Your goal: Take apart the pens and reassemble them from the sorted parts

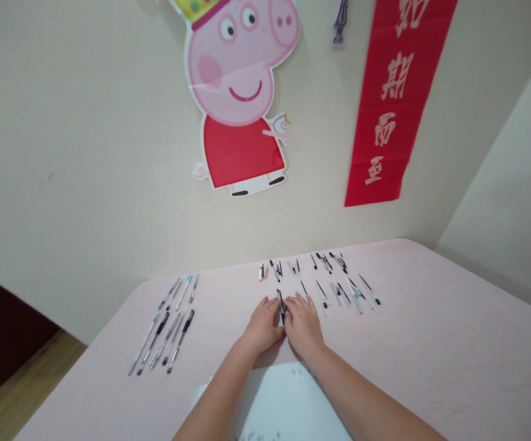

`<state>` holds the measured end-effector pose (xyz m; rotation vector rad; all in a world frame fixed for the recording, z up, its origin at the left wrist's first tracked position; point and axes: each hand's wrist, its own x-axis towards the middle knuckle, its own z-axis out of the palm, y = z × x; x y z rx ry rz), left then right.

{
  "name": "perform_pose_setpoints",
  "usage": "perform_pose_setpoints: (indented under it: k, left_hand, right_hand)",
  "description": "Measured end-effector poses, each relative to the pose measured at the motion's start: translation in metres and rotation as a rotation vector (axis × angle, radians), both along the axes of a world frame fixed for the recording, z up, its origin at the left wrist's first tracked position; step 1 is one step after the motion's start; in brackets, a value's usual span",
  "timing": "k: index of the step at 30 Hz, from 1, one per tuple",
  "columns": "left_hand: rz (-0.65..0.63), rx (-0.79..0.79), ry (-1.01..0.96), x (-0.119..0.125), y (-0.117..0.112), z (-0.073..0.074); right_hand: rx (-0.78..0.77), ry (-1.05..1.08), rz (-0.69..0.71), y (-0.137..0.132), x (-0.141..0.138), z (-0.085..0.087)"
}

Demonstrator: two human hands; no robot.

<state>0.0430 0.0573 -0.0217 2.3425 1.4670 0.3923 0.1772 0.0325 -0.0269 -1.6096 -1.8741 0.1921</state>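
Observation:
A black pen [282,302] lies lengthwise between my two hands near the middle of the table. My left hand [264,324] rests along its left side, fingers extended and fingertips close to the barrel. On the other side, my right hand [304,323] lies with its fingers spread over the tabletop, its inner edge close to the pen. Both thumbs are near the pen's lower end; whether they press on it is unclear. Just beyond my right fingertips is a thin dark refill [304,286]. A white sheet of paper [293,398] lies under my forearms.
Several whole pens [168,340] lie in two rows at the left of the pink table [430,355]. Right of centre, pen parts [338,294] such as refills, caps and barrels form two rows of small groups. Behind the table stands a wall [109,153] with a pig cutout [242,147].

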Motion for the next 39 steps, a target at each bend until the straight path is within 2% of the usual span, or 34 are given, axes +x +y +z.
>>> perform_pose_setpoints:
  k: [5, 10, 14, 18, 24, 27, 33, 36, 39]
  left_hand:
    - [-0.008, 0.016, -0.013, -0.001, -0.001, 0.001]
    - [0.008, 0.004, -0.052, -0.012, -0.014, 0.005]
    - [0.075, 0.018, -0.155, -0.029, -0.025, 0.002]
    - [0.142, 0.08, -0.242, -0.053, -0.028, -0.004]
    - [0.322, 0.165, -0.309, -0.088, -0.027, -0.006]
    - [0.382, 0.215, -0.23, -0.105, -0.027, -0.005]
    - [0.564, 0.484, 0.163, -0.145, -0.026, -0.001]
    - [0.669, 0.501, 0.295, -0.159, -0.028, 0.001]
    - [0.722, 0.472, 0.352, -0.165, -0.031, 0.001]
  right_hand:
    - [0.073, 0.075, 0.046, 0.002, -0.001, -0.004]
    - [0.118, 0.248, 0.222, -0.001, -0.005, -0.002]
    - [0.051, 0.223, 0.322, -0.008, -0.007, 0.001]
    - [-0.009, 0.124, 0.49, -0.013, -0.009, 0.002]
    - [-0.128, 0.099, 0.619, -0.017, -0.014, 0.002]
    - [-0.194, 0.096, 0.621, -0.017, -0.015, 0.001]
    - [-0.253, 0.095, 0.607, -0.015, -0.015, -0.001]
    - [-0.261, 0.104, 0.609, -0.014, -0.015, -0.003]
    - [-0.258, 0.106, 0.61, -0.014, -0.015, -0.004]
